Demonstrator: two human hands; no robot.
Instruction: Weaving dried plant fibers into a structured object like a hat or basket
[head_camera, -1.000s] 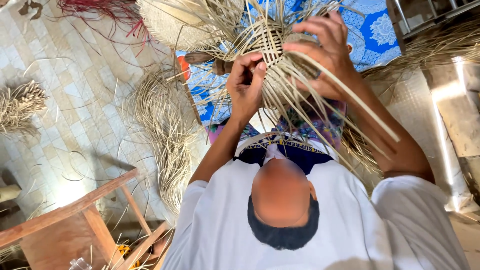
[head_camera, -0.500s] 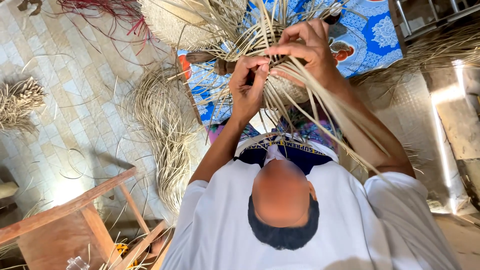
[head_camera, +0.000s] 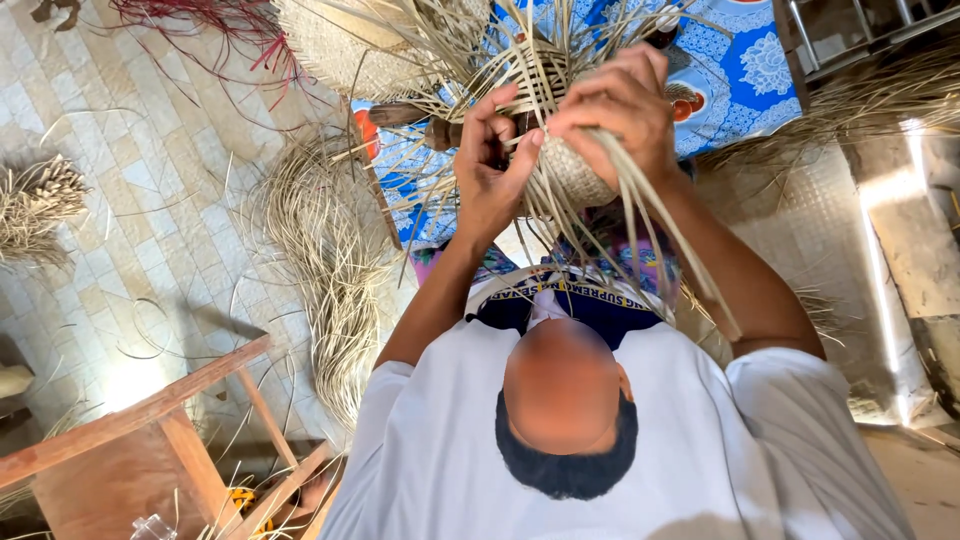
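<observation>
Left hand (head_camera: 490, 170): fingers curled shut, pinching pale straw strips against the half-woven basket (head_camera: 545, 90).
Right hand (head_camera: 615, 115): closed over the basket's rim, gripping a bundle of loose strips (head_camera: 650, 230) that trail down.
Basket: held between both hands, above the blue patterned cloth (head_camera: 740, 70); flat, stiff, tan strips in a checker weave.
Floor (head_camera: 140, 210): pale tiles, with a straw heap (head_camera: 335, 260) lying loose.
Frame (head_camera: 150, 440): reddish wood, lower left.

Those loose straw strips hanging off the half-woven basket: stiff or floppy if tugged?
Probably springy, not limp: the loose strips fan out in gentle arcs below the half-woven basket. Likely light, since thin and flat. They may crease where the right hand bunches them.
</observation>
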